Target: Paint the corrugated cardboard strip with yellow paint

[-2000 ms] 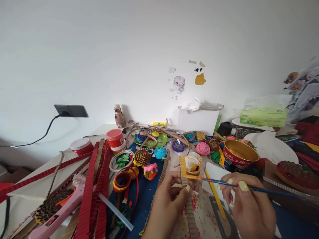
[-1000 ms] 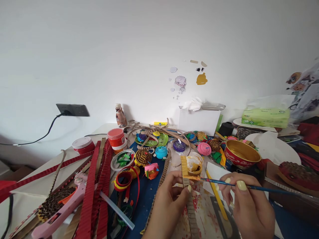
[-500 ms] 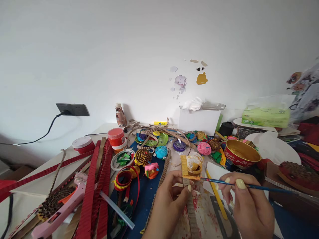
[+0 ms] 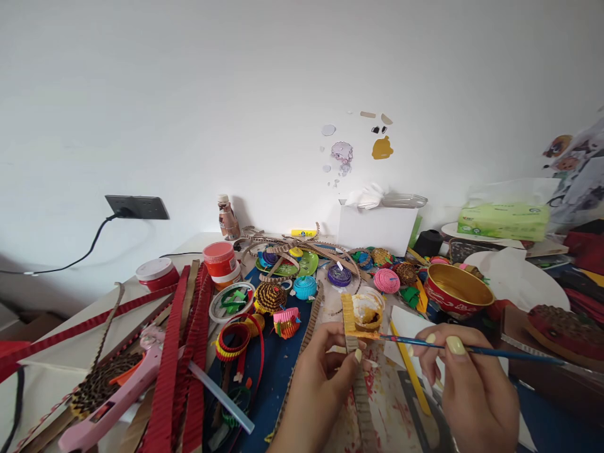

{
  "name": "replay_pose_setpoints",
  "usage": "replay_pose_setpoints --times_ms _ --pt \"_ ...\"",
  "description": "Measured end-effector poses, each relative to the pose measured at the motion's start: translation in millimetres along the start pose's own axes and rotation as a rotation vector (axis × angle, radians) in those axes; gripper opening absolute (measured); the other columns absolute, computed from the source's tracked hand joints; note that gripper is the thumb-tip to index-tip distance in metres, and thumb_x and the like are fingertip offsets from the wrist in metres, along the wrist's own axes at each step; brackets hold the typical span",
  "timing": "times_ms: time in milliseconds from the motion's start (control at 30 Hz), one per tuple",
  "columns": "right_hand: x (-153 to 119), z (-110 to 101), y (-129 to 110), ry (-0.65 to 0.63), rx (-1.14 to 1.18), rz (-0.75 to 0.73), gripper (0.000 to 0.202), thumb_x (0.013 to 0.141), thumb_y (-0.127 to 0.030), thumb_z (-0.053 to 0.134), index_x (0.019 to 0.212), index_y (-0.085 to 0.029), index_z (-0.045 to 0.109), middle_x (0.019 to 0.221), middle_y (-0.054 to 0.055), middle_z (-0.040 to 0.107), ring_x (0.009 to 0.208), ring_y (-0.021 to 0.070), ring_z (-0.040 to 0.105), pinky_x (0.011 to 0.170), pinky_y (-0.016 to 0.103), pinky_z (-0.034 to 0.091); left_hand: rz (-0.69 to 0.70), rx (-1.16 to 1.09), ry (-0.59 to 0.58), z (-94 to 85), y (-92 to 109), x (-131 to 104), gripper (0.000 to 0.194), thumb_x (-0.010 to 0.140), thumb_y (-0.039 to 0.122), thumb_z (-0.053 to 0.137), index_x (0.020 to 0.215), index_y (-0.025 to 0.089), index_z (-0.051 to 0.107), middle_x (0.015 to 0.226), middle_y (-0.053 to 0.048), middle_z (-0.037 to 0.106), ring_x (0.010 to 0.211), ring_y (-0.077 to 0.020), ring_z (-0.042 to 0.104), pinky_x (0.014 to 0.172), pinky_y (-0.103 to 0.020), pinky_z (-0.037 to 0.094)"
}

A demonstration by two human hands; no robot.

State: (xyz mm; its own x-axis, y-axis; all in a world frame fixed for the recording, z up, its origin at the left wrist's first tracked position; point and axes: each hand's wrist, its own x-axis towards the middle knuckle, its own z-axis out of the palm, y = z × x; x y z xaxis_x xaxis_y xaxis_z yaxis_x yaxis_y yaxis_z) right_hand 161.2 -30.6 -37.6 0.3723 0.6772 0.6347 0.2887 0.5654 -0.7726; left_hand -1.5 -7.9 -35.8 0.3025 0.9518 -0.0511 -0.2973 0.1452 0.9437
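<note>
Far left, I log crimson, ridged strips (image 4: pixel 163 377), long and flat. Centre: my left hand (image 4: pixel 318 384) pinches a corrugated cardboard strip (image 4: pixel 348 314) between thumb and fingers, upright before a round, smeared paint tub (image 4: pixel 367 311). Progress: top section yellow, ribs coated; the length below the fingertips reads bare brown, so I judge most of it uncoated. Orange-loaded bristles touch the strip. Right: my right hand (image 4: pixel 481 390) grips the slim, blue-handled brush (image 4: pixel 503 353), pen-style.
</note>
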Motion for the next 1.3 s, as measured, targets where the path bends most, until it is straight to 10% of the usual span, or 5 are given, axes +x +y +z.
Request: replay_pose_setpoints --times_ms 1300 --pt "0.3 0.6 -1.7 0.040 -0.003 0.054 0.018 0.091 -0.026 0.045 0.080 -0.019 0.057 0.063 0.000 0.057 0.045 0.0085 0.047 0.044 0.024 0.041 -0.007 0.006 0.006 1.1 -1.7 -1.6 0.013 0.078 0.015 0.060 0.088 0.018 0.054 0.087 0.000 0.063 0.066 -0.0090 0.062 0.067 -0.022 0.046"
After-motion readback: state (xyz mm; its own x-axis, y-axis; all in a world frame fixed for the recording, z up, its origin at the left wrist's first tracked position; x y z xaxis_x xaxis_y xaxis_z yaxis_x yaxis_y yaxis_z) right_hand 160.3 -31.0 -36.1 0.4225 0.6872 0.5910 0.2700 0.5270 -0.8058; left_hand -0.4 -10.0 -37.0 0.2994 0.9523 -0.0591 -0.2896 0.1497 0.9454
